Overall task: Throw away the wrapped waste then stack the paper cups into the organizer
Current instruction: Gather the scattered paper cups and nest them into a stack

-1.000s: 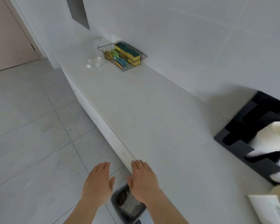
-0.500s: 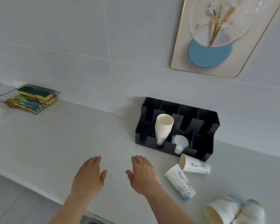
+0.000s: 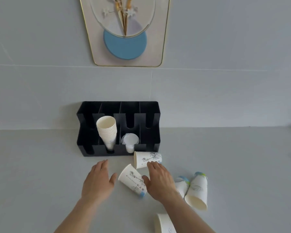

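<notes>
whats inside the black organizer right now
The black organizer holds a tilted stack of paper cups in its second slot from the left and clear lids in the third. The slots' deep floors are hidden in shadow.

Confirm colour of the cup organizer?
Black organizer, set against the wall; shows clearly in the head view.

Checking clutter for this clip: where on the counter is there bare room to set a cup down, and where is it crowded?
Bare counter lies left of the left hand and of the black organizer. Another free patch lies right of the organizer. It is crowded in front of the organizer around the right hand, where loose paper cups lie on their sides.
</notes>
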